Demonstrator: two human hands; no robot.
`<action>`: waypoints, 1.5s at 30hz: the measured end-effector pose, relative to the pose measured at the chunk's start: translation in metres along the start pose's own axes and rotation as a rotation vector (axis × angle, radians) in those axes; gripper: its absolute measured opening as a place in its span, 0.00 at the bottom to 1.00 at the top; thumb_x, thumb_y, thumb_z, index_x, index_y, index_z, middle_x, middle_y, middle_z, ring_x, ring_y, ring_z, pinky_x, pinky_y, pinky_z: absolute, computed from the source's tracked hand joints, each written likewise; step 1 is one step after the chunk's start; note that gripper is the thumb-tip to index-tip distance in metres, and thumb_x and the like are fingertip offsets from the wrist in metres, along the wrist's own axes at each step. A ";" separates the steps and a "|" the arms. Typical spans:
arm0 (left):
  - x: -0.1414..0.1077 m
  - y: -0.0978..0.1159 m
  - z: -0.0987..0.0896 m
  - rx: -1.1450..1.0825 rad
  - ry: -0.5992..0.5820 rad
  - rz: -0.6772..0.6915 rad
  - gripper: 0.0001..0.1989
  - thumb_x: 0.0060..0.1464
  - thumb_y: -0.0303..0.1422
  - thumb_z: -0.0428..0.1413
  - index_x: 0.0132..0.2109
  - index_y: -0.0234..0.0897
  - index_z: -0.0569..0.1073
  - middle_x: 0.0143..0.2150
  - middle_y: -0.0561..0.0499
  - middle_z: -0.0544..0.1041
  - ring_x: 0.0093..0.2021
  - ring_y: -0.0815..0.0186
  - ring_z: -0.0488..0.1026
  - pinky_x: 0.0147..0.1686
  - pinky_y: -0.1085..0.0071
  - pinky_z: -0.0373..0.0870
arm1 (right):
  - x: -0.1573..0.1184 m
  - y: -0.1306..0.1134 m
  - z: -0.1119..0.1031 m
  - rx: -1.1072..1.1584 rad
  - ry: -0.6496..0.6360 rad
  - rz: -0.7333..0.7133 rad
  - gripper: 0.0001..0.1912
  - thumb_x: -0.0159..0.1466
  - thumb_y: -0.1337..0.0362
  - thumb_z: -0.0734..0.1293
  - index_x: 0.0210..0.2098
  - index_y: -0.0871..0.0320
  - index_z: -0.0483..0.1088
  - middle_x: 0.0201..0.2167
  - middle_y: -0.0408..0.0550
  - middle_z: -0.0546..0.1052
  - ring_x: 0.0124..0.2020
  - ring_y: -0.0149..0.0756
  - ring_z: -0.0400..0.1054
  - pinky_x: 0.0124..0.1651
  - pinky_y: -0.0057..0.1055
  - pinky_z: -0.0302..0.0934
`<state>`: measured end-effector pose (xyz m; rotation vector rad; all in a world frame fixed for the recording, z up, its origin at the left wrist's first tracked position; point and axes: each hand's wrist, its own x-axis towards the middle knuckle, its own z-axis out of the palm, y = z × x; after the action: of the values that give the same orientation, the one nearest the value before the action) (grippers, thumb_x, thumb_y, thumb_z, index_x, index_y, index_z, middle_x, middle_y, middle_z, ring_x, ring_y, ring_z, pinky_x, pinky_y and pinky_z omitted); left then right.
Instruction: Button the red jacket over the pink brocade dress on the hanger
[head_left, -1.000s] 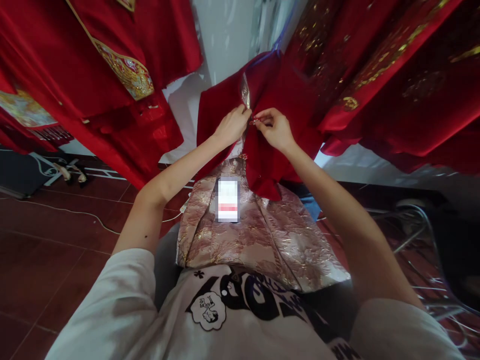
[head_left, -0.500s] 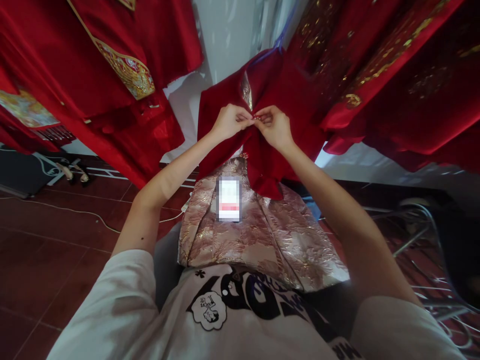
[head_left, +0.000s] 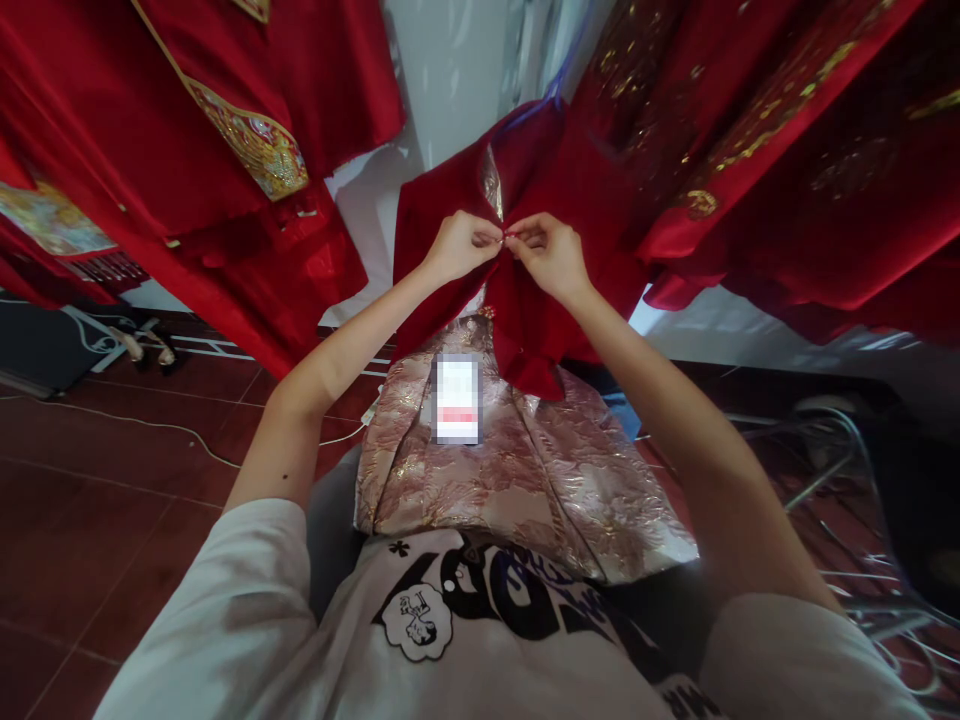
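A red jacket (head_left: 435, 235) hangs in front of me on a blue hanger (head_left: 555, 90), its front edges meeting between my hands. Its lower end lies over a pink and gold brocade garment (head_left: 495, 480) across my lap. My left hand (head_left: 463, 245) pinches the jacket's front edge, fingertips together. Close beside it, my right hand (head_left: 551, 255) pinches the facing edge, where a small red fastening shows. The tips nearly touch, and what exactly lies between them is too small to tell. A lit phone (head_left: 457, 400), its screen blurred out, rests on the brocade.
Red embroidered garments hang at the left (head_left: 247, 130) and at the right (head_left: 787, 150). A metal-framed chair (head_left: 855, 440) stands at the right. On the tiled floor at the left are a pair of shoes (head_left: 154, 345) and a white cable (head_left: 187, 430).
Both hands stay at the jacket's front edges. The left fingertips have shifted slightly, and the small fastening between the hands has moved a little to the left.
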<state>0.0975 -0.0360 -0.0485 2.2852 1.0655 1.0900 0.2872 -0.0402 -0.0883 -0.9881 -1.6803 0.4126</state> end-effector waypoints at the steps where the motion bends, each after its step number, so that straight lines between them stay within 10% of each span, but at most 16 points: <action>1: 0.000 0.000 0.000 0.005 0.003 0.002 0.06 0.56 0.31 0.69 0.41 0.37 0.84 0.38 0.45 0.86 0.46 0.56 0.84 0.55 0.58 0.82 | -0.001 -0.002 0.001 -0.001 0.008 -0.001 0.27 0.60 0.37 0.79 0.39 0.53 0.75 0.38 0.47 0.81 0.41 0.41 0.78 0.51 0.41 0.78; 22: 0.003 0.005 -0.015 0.181 -0.030 0.140 0.07 0.52 0.25 0.66 0.35 0.43 0.86 0.39 0.47 0.83 0.50 0.52 0.80 0.58 0.55 0.74 | 0.017 0.033 0.008 -0.020 -0.026 0.004 0.20 0.59 0.54 0.82 0.42 0.55 0.73 0.41 0.48 0.77 0.48 0.44 0.76 0.57 0.46 0.76; 34: 0.020 -0.029 0.004 0.325 0.009 0.358 0.04 0.61 0.31 0.66 0.42 0.37 0.81 0.52 0.41 0.78 0.58 0.50 0.76 0.60 0.55 0.73 | 0.019 0.029 0.033 -0.064 0.165 -0.041 0.26 0.73 0.39 0.65 0.48 0.57 0.69 0.40 0.46 0.73 0.47 0.42 0.76 0.55 0.46 0.74; 45: -0.003 -0.028 0.001 0.203 0.054 0.316 0.05 0.67 0.33 0.62 0.46 0.37 0.80 0.50 0.45 0.79 0.57 0.49 0.79 0.61 0.52 0.75 | -0.025 0.020 0.023 -0.107 0.090 -0.017 0.31 0.68 0.42 0.71 0.60 0.54 0.63 0.52 0.54 0.74 0.50 0.43 0.74 0.51 0.42 0.77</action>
<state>0.0837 -0.0202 -0.0677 2.6681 0.8887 1.2160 0.2753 -0.0429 -0.1260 -1.0545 -1.6413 0.2656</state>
